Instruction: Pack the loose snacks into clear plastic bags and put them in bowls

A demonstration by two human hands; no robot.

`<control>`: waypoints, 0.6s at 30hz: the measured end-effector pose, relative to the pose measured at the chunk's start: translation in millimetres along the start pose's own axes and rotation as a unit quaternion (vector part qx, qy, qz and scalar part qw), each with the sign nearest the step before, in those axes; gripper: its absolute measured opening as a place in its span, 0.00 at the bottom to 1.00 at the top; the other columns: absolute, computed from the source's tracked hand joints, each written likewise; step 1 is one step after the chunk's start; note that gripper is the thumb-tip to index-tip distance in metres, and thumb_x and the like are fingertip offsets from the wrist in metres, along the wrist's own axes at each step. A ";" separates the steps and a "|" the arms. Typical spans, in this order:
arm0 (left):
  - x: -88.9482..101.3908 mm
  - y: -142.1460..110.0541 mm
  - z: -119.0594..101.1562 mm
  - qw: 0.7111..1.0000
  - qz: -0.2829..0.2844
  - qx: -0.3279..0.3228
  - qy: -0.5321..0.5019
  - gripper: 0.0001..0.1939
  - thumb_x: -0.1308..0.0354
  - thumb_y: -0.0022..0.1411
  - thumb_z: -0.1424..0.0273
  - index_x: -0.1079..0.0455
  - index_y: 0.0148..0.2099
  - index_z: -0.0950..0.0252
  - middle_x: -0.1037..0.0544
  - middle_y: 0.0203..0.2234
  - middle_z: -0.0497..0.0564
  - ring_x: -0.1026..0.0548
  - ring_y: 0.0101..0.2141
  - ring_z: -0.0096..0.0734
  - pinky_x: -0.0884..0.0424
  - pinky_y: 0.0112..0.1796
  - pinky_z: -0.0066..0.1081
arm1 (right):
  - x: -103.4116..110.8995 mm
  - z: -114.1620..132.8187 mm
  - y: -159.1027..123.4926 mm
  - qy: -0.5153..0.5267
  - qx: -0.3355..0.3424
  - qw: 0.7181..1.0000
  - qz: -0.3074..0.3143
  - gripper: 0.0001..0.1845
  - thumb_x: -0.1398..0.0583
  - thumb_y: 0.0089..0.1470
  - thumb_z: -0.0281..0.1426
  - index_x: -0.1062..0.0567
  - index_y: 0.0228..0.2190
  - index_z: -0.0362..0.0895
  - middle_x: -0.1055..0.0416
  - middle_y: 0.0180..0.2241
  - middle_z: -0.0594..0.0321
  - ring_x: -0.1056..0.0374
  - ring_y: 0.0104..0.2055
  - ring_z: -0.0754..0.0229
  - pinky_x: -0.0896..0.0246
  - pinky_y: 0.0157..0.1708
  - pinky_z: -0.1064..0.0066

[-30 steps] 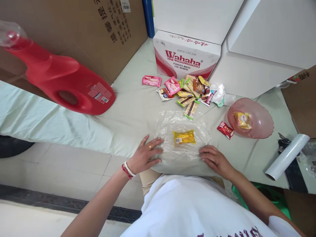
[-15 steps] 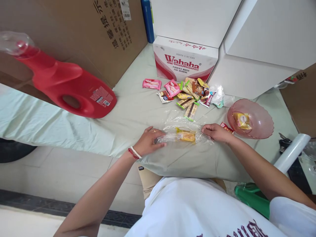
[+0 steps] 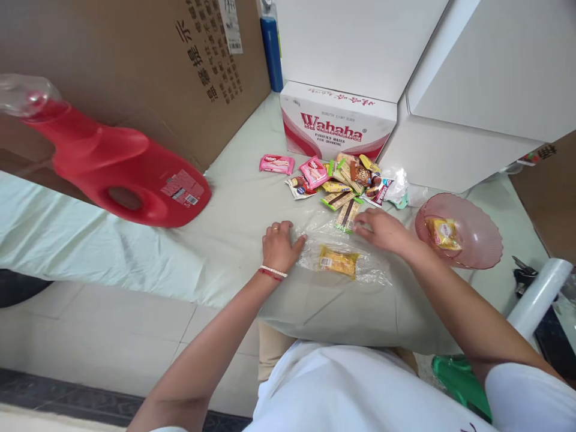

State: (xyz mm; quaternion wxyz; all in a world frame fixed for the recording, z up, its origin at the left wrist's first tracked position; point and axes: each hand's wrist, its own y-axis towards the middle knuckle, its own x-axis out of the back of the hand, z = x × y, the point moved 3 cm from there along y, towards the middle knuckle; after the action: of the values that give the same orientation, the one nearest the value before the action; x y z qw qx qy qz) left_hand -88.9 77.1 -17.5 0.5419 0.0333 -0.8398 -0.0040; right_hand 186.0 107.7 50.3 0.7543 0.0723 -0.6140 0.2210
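Observation:
A yellow snack packet [image 3: 338, 261] lies on the pale green cloth, folded inside a sheet of clear plastic wrap [image 3: 370, 272]. My left hand [image 3: 279, 244] rests on the wrap's left end, fingers curled over it. My right hand [image 3: 380, 230] lies on the wrap's far right part, fingers bent and pressing the film down, close to the striped wafer packets. Both hands touch the film; the packet itself sits between them.
A pile of several snack packets [image 3: 342, 175] lies beyond the hands, before a Wahaha carton [image 3: 335, 119]. A pink bowl [image 3: 479, 231] with a yellow packet stands right, a roll of film [image 3: 537, 297] further right. A red jug [image 3: 117, 169] lies left. The table edge runs just below the hands.
The film was spread flat with both hands at its near edge. It has been folded away from me over the yellow packet, and both hands have moved to the far side.

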 end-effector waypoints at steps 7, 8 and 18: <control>-7.0 7.3 -2.4 0.999 0.039 0.013 0.009 0.18 0.39 0.63 0.57 0.28 0.50 0.63 0.22 0.42 0.57 0.26 0.48 0.50 0.34 0.46 0.43 | -32.4 27.1 51.8 -0.049 -0.017 0.999 0.004 0.21 0.35 0.57 0.34 0.23 0.53 0.43 0.27 0.51 0.47 0.35 0.53 0.43 0.41 0.49 0.61; -7.1 7.6 -2.3 0.999 0.046 0.014 0.007 0.15 0.40 0.63 0.57 0.27 0.45 0.62 0.22 0.40 0.56 0.26 0.47 0.49 0.35 0.46 0.42 | -35.9 24.8 54.1 -0.026 -0.022 0.999 0.013 0.19 0.35 0.57 0.32 0.22 0.50 0.44 0.25 0.48 0.49 0.34 0.51 0.46 0.41 0.49 0.62; -2.2 3.4 0.1 0.995 0.088 0.008 -0.048 0.10 0.36 0.57 0.60 0.25 0.37 0.60 0.25 0.40 0.53 0.30 0.48 0.47 0.37 0.47 0.41 | -32.0 6.2 49.6 0.190 0.019 0.981 0.035 0.05 0.36 0.55 0.31 0.23 0.32 0.41 0.24 0.32 0.60 0.32 0.35 0.59 0.42 0.39 0.71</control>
State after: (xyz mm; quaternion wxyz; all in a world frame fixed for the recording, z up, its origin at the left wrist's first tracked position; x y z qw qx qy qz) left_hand -88.2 80.6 -19.5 0.4988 -0.0365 -0.8646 0.0488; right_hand 154.7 141.8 13.1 0.8473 0.0220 -0.4577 0.2686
